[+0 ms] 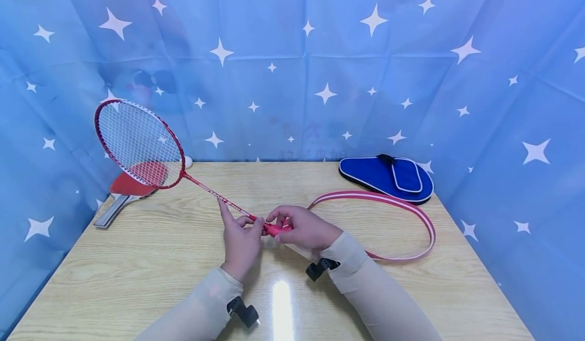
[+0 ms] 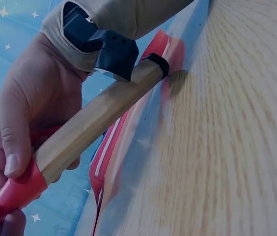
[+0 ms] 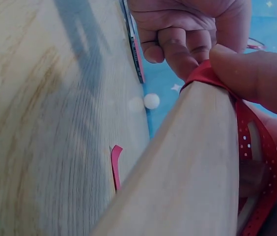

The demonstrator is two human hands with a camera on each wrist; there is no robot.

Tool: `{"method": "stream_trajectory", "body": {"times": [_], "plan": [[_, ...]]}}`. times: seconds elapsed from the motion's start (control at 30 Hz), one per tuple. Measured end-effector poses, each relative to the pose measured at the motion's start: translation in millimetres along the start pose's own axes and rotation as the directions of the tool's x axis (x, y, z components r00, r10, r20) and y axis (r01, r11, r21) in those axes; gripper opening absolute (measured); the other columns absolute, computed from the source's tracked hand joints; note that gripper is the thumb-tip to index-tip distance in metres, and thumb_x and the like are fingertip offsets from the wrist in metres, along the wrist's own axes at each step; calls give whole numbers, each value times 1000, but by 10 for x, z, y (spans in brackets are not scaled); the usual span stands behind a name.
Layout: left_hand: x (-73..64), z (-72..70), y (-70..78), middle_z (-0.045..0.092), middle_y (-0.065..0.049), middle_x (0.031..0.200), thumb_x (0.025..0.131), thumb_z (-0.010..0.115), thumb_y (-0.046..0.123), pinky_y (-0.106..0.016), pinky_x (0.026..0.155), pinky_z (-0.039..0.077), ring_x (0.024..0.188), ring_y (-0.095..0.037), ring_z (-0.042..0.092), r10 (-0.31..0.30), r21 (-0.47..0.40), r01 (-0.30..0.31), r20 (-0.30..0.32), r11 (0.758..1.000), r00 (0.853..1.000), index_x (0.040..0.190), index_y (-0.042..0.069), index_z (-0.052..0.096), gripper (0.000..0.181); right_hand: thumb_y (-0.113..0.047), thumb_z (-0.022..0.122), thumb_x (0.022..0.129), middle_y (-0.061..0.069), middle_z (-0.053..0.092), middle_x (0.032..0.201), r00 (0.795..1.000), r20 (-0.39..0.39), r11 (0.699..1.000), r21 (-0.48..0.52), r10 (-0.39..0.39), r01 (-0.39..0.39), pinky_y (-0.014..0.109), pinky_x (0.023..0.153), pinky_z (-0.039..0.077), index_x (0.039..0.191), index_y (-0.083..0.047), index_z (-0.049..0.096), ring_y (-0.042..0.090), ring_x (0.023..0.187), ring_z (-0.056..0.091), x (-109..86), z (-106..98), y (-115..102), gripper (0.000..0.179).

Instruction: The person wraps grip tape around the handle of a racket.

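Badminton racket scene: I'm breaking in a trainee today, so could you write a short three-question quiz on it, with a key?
1. Which hand is nearer the strung head of the badminton racket, left or right?
2. True or false: bare wood shows on the handle.
3. Fill in: in the head view, the blue case lies at the table's far ____ corner.

Key: 1. the left hand; 2. true; 3. right.

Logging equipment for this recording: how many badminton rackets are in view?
1. The badminton racket slants up to the left; the left hand grips its lower shaft, the right hand pinches red tape at its handle. No other shows.
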State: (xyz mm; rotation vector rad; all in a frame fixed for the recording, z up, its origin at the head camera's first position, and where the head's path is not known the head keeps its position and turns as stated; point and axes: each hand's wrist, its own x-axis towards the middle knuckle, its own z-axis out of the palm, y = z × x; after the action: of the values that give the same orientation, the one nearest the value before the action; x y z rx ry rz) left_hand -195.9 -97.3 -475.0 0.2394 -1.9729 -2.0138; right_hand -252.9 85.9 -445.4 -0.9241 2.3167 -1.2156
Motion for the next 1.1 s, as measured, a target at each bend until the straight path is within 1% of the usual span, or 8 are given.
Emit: {"method": "stream_trajectory", "body": {"times": [0.2, 0.43, 0.6, 0.73, 0.8, 0.93, 1.03, 1.1], "plan": [[14, -11, 0, 70, -15, 87, 97, 69, 0, -27, 64, 59, 67, -22, 74, -31, 4, 31, 26, 1000, 999, 167, 34, -20, 118, -10, 77, 95, 0, 68, 98, 999, 42, 999, 23, -25, 24, 33, 78, 53, 126, -23, 72, 21, 88, 64, 7, -27, 21, 34], [21, -14, 7, 72, -17, 89, 98, 67, 0, -30, 66, 59, 70, -23, 75, -38, 1, 38, 49, 999, 998, 166, 35, -21, 117, -7, 67, 96, 1, 73, 105, 997, 69, 997, 67, 19, -24, 36, 84, 52, 129, -23, 71, 22, 93, 67, 1, -54, 9, 37], [16, -21, 24, 73, -17, 93, 99, 67, 2, -31, 68, 59, 74, -23, 76, -57, 6, 56, 60, 998, 997, 166, 37, -21, 116, -4, 65, 97, 14, 77, 112, 995, 96, 992, 123, 29, -41, 36, 88, 55, 133, -19, 68, 19, 95, 70, -5, -60, -8, 39], [10, -21, 34, 74, -17, 95, 99, 67, 1, -38, 73, 62, 75, -24, 77, -63, -3, 63, 68, 998, 996, 166, 37, -21, 116, -2, 65, 98, 19, 76, 114, 993, 112, 988, 146, 25, -42, 34, 87, 55, 133, -16, 67, 18, 94, 71, -13, -74, -24, 38], [10, -23, 36, 74, -18, 96, 99, 67, 1, -40, 74, 63, 75, -24, 77, -58, -7, 59, 72, 998, 996, 166, 36, -21, 116, -3, 65, 98, 19, 76, 114, 993, 115, 989, 142, 23, -39, 35, 87, 55, 133, -16, 67, 19, 94, 71, -20, -80, -31, 37], [11, -33, 35, 74, -21, 103, 98, 67, 1, -40, 75, 62, 78, -24, 78, -53, -16, 55, 79, 998, 995, 166, 35, -21, 116, -6, 68, 99, 17, 76, 113, 993, 115, 991, 126, 21, -36, 36, 88, 54, 134, -19, 66, 19, 93, 70, -21, -85, -26, 38], [11, -37, 37, 72, -22, 110, 98, 68, 1, -34, 72, 61, 78, -25, 77, -45, -8, 46, 77, 999, 996, 166, 34, -21, 117, -6, 70, 98, 14, 76, 109, 993, 117, 991, 125, 25, -40, 37, 88, 54, 136, -20, 65, 21, 92, 70, -19, -85, -20, 40], [10, -38, 38, 69, -20, 111, 98, 69, 1, -29, 70, 59, 79, -29, 75, -35, 0, 35, 73, 999, 997, 167, 33, -21, 118, -7, 71, 98, 10, 76, 106, 993, 116, 992, 124, 22, -37, 38, 88, 54, 137, -20, 64, 21, 92, 70, -18, -87, -20, 42]]}}
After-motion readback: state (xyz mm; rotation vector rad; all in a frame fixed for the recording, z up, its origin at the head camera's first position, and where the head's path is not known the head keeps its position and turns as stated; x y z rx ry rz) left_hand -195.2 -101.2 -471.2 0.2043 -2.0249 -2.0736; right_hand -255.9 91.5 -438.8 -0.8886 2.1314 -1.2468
